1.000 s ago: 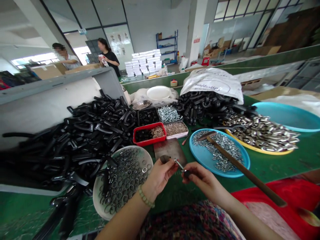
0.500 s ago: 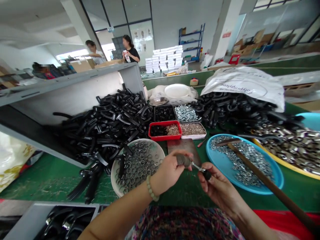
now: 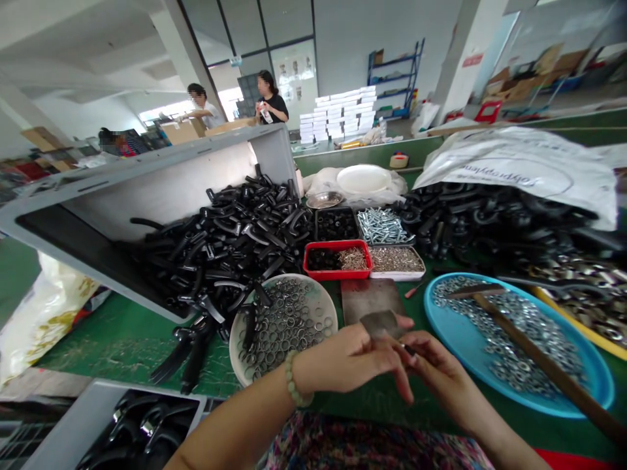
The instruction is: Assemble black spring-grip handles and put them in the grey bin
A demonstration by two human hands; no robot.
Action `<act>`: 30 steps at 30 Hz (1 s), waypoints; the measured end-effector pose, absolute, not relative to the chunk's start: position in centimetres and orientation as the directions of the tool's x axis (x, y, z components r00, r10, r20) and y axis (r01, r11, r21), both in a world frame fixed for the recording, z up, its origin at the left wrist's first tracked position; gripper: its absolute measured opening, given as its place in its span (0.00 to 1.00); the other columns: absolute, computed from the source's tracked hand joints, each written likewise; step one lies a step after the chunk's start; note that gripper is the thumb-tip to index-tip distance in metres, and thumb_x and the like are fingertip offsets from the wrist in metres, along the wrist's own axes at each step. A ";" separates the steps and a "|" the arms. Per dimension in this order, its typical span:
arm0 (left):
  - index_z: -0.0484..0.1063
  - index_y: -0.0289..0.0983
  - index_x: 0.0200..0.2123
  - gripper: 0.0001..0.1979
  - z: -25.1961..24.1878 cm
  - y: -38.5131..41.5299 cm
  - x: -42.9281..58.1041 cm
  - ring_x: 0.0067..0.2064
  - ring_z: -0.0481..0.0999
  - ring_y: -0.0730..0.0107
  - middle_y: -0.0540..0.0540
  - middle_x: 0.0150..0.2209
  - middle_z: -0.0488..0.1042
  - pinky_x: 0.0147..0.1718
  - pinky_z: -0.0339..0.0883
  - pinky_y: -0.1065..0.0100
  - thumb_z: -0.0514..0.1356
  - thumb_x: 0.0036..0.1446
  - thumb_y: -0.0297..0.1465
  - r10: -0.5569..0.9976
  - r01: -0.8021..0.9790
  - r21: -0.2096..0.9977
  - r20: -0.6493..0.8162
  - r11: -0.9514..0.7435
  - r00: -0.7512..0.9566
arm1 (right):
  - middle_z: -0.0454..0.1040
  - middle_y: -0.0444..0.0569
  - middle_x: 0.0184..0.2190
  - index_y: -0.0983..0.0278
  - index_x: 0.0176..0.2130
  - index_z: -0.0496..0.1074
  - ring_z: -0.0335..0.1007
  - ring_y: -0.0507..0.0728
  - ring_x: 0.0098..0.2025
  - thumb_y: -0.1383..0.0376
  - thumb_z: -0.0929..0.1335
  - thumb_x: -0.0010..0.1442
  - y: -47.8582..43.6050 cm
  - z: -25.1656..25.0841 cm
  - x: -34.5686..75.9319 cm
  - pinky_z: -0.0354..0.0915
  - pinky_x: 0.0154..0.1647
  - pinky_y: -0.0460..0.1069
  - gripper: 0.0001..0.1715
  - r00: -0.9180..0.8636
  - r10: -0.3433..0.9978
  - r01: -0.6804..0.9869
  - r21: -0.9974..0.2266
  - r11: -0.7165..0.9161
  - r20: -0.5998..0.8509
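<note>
Right hand pinching small black part at its fingertips — left hand close alongside, can't tell its grip — blue tray just right of right hand.

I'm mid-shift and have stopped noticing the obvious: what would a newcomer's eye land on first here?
Probably the big heap of black levers spilling from the tipped grey bin on the picture's left. Next, perhaps, the long-handled hammer lying across the bright blue tray at right. Then the left hand and right hand, close together at front centre, a small dark piece at the right fingertips.
</note>
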State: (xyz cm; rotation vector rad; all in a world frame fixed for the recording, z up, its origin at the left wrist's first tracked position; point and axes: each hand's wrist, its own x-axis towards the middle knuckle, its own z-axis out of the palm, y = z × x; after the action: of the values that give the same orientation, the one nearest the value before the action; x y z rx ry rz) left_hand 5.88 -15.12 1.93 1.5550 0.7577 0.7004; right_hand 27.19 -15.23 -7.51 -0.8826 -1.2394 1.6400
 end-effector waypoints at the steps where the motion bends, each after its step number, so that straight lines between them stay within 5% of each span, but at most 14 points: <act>1: 0.62 0.38 0.58 0.22 1.8 -14.8 5.0 0.43 0.76 0.64 0.44 0.34 0.78 0.47 0.65 0.62 0.52 0.62 0.38 0.768 0.085 0.992 0.019 -0.095 0.640 | 0.74 0.47 0.31 0.60 0.40 0.69 0.72 0.54 0.32 0.57 0.68 0.58 -15.1 -7.9 27.3 0.69 0.35 0.50 0.12 -0.349 0.936 -0.223 -0.967 -0.122 -0.037; 3: 0.63 0.37 0.56 0.21 1.3 -13.4 1.9 0.45 0.74 0.62 0.42 0.36 0.77 0.47 0.65 0.61 0.51 0.62 0.38 0.865 0.271 0.943 0.033 -0.193 0.501 | 0.74 0.47 0.32 0.60 0.41 0.68 0.72 0.54 0.32 0.57 0.68 0.58 -14.9 -8.5 27.5 0.69 0.35 0.51 0.12 -0.307 0.951 -0.247 -0.962 -0.119 -0.039; 4: 0.67 0.37 0.53 0.19 0.8 -12.4 -0.2 0.47 0.73 0.60 0.41 0.40 0.76 0.49 0.63 0.60 0.52 0.61 0.37 0.954 0.458 0.866 0.065 -0.200 0.292 | 0.74 0.47 0.32 0.60 0.41 0.68 0.72 0.54 0.32 0.57 0.68 0.58 -14.8 -8.7 27.6 0.69 0.36 0.51 0.12 -0.293 0.955 -0.261 -0.958 -0.120 -0.039; 7: 0.71 0.35 0.48 0.16 -1.4 -9.0 -6.9 0.56 0.62 0.51 0.37 0.52 0.69 0.57 0.49 0.49 0.56 0.56 0.31 0.939 0.921 0.375 0.265 0.111 -0.221 | 0.74 0.47 0.32 0.60 0.40 0.68 0.72 0.54 0.31 0.57 0.68 0.58 -14.4 -8.9 27.4 0.69 0.35 0.51 0.12 -0.293 0.955 -0.295 -0.945 -0.141 -0.051; 9: 0.73 0.34 0.43 0.14 -2.7 -7.4 -10.3 0.57 0.59 0.48 0.36 0.54 0.67 0.58 0.44 0.45 0.59 0.51 0.29 0.917 0.963 0.119 0.295 0.244 -0.268 | 0.74 0.47 0.32 0.60 0.40 0.68 0.72 0.54 0.31 0.57 0.69 0.57 -14.3 -8.5 27.0 0.69 0.35 0.51 0.12 -0.295 0.954 -0.329 -0.931 -0.156 -0.056; 11: 0.74 0.36 0.39 0.11 -3.4 -6.8 -12.1 0.56 0.59 0.47 0.37 0.53 0.68 0.57 0.44 0.43 0.58 0.51 0.29 0.918 0.971 0.020 0.321 0.238 -0.232 | 0.74 0.46 0.32 0.59 0.40 0.68 0.72 0.54 0.31 0.58 0.69 0.57 -14.1 -7.9 26.6 0.68 0.35 0.51 0.12 -0.286 0.957 -0.372 -0.915 -0.158 -0.050; 13: 0.74 0.37 0.38 0.09 -3.1 -6.8 -12.6 0.56 0.59 0.46 0.39 0.52 0.69 0.58 0.44 0.44 0.58 0.53 0.31 0.892 0.980 0.049 0.406 0.195 -0.198 | 0.74 0.46 0.32 0.59 0.40 0.68 0.72 0.54 0.31 0.58 0.69 0.57 -14.1 -7.1 26.4 0.67 0.34 0.51 0.11 -0.272 0.961 -0.409 -0.899 -0.155 -0.042; 16: 0.73 0.37 0.42 0.13 -1.3 -7.5 -12.5 0.54 0.64 0.49 0.39 0.50 0.70 0.56 0.52 0.50 0.57 0.54 0.35 0.847 0.961 0.268 0.493 0.072 -0.201 | 0.74 0.46 0.33 0.59 0.40 0.68 0.72 0.53 0.31 0.59 0.69 0.58 -14.3 -5.9 26.4 0.66 0.34 0.50 0.10 -0.258 0.965 -0.437 -0.886 -0.154 -0.040; 19: 0.69 0.39 0.47 0.19 0.7 -8.4 -11.7 0.47 0.71 0.56 0.42 0.45 0.73 0.51 0.62 0.56 0.60 0.51 0.37 0.880 0.799 0.599 0.409 -0.058 -0.243 | 0.74 0.45 0.33 0.59 0.40 0.68 0.72 0.52 0.31 0.59 0.68 0.58 -14.5 -5.1 26.2 0.66 0.34 0.49 0.09 -0.277 0.961 -0.459 -0.876 -0.148 -0.017; 23: 0.68 0.39 0.43 0.24 2.0 -9.9 -9.3 0.39 0.74 0.62 0.48 0.37 0.75 0.43 0.68 0.60 0.68 0.42 0.36 0.909 0.349 0.935 0.202 -0.068 -0.366 | 0.74 0.46 0.33 0.59 0.40 0.67 0.72 0.52 0.31 0.58 0.67 0.60 -14.8 -4.9 25.9 0.67 0.33 0.49 0.09 -0.284 0.958 -0.414 -0.906 -0.092 0.032; 27: 0.68 0.40 0.39 0.20 2.1 -11.7 -5.7 0.40 0.74 0.64 0.49 0.39 0.74 0.43 0.69 0.58 0.68 0.42 0.38 0.956 -0.254 0.961 0.033 -0.111 -0.292 | 0.74 0.47 0.35 0.58 0.43 0.68 0.73 0.55 0.36 0.61 0.63 0.63 -15.3 -4.4 26.6 0.68 0.39 0.50 0.08 -0.312 0.942 -0.012 -0.992 0.130 0.127; 30: 0.67 0.39 0.41 0.19 1.4 -12.8 -2.0 0.36 0.74 0.66 0.48 0.37 0.73 0.38 0.70 0.60 0.64 0.48 0.40 0.991 -0.409 0.909 -0.112 0.074 -0.068 | 0.73 0.52 0.44 0.58 0.49 0.69 0.71 0.57 0.44 0.67 0.61 0.63 -15.7 -3.6 27.3 0.67 0.46 0.52 0.16 -0.496 0.841 0.339 -0.844 0.416 0.216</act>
State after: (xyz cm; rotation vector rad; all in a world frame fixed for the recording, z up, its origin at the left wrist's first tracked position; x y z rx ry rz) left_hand -1.99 -12.80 1.37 0.7859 1.0014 1.3729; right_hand 27.31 -15.71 -3.64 -0.9965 -2.0303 1.0046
